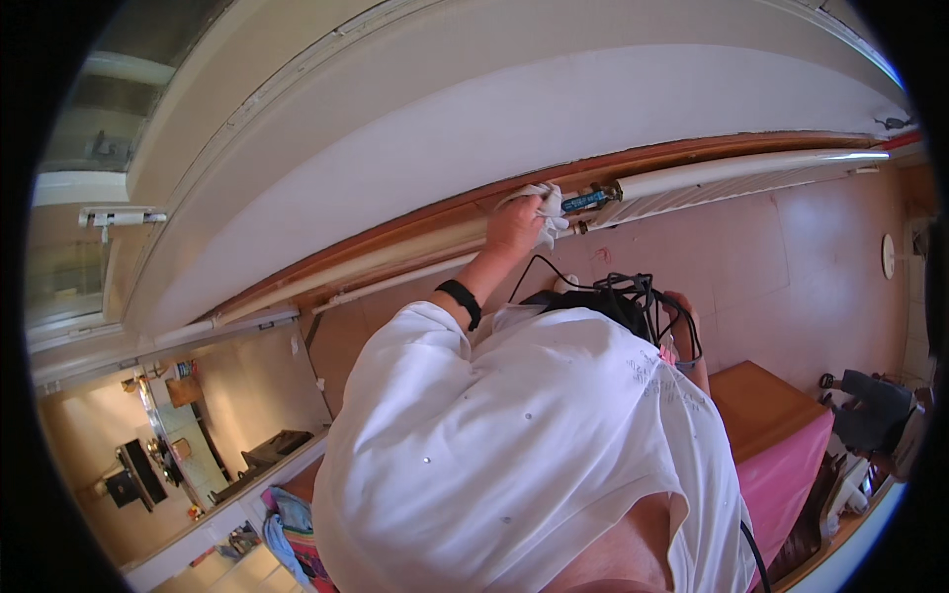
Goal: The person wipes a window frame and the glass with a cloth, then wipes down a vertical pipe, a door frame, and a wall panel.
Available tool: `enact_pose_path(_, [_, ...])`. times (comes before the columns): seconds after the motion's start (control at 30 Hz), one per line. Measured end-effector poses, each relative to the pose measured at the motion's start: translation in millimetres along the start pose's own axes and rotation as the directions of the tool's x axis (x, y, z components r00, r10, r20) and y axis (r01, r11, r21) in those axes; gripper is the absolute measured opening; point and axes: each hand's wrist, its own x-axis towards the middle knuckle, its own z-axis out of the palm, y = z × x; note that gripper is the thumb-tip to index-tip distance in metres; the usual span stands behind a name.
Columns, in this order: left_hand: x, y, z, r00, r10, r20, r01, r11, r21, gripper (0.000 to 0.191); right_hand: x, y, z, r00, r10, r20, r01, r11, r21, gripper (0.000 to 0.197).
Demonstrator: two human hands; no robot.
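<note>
My left hand [515,226], with a black band [461,302] above it on the wrist, grips a crumpled white cloth [550,211]. The cloth lies against the pipework at the end of a white radiator [712,181], touching or nearly touching a blue valve handle [584,201]. Partly hidden behind looped black cables [645,285], my right hand [680,315] is low beside my body. Its fingers are mostly covered, so I cannot tell whether it holds the cables.
Pale pipes [400,248] run along the wall below a white sill [482,126]. At right stand a table with a pink cover [782,474] and another person [875,411]. A doorway at lower left shows a kitchen counter [182,415]. Colourful fabrics [296,534] are piled nearby.
</note>
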Motion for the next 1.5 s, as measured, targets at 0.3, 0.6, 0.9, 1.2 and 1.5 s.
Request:
enact_pose_path(0.3, [-38.0, -61.8, -74.7, 0.539, -0.83, -0.145, 0.244, 0.318, -0.916, 0.03, 51.2, 48.2, 0.9, 0.984, 0.105, 0.144, -0.111, 0.993, 0.04, 0.028])
enact_pose_path(0.6, [-10.0, 5.0, -26.7, 0.499, -0.756, -0.424, 0.309, 0.612, -0.728, 0.035, 126.8, 31.3, -29.1, 0.923, -0.047, 0.382, 0.071, 0.996, -0.049, 0.024])
enact_pose_path(0.9, [31.7, 79.8, -28.5, 0.581, -0.662, -0.473, 0.4, 0.739, -0.542, 0.028, 169.6, -48.8, -80.2, 0.87, -0.103, 0.481, 0.169, 0.981, -0.096, 0.026])
enact_pose_path(1.2, [71.3, 235.2, -39.1, 0.904, -0.118, -0.412, -0.16, 0.798, -0.581, 0.03, 168.5, -239.0, -77.4, 0.588, -0.203, 0.783, -0.183, 0.91, 0.373, 0.063])
enact_pose_path(1.5, [57.7, 246.2, 2.9, 0.969, 0.051, -0.242, -0.165, 0.861, -0.481, 0.07, 212.2, -155.5, -107.2, 0.774, 0.03, 0.633, -0.455, 0.721, 0.523, 0.045])
